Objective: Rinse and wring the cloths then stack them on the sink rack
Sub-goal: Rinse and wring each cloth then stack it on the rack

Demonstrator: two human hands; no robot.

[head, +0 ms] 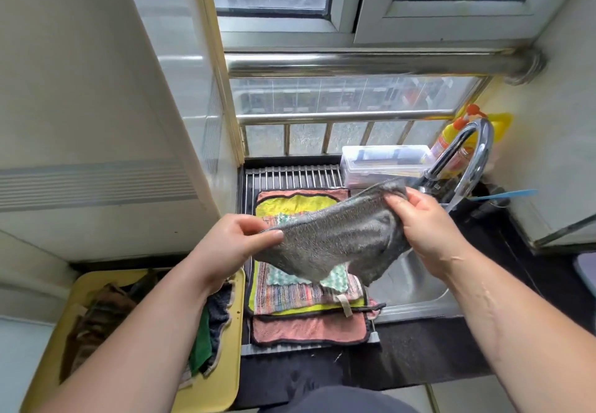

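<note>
Hands hold a grey cloth (335,238) stretched between them in the air. The left hand (232,241) pinches the cloth's left edge between thumb and fingers. The right hand (425,222) grips the right end, fingers curled over the bunched upper corner. The cloth runs aslant, its right end higher and farther from the person. Its lower edge sags loose beneath the hands.

Under the cloth lies the sink rack (293,177), a row of metal bars set over the left part of the sink (409,283). On the rack sits a flat pile. A pink cloth (306,328) with dark trim lies at the bottom, with a yellow cloth (290,203) on it. A striped cloth (290,296) lies on that, and a green-and-white cloth (335,278) lies on top, partly hidden by the grey one. The grey cloth hangs above this pile; whether its lowest corner touches it cannot be told.

A curved tap (474,151) stands just behind the right hand, beside a clear plastic box (383,164) and a yellow bottle (451,141). Left of the rack, below the left forearm, a yellow tub (237,316) holds crumpled dark and green cloths (206,332).
</note>
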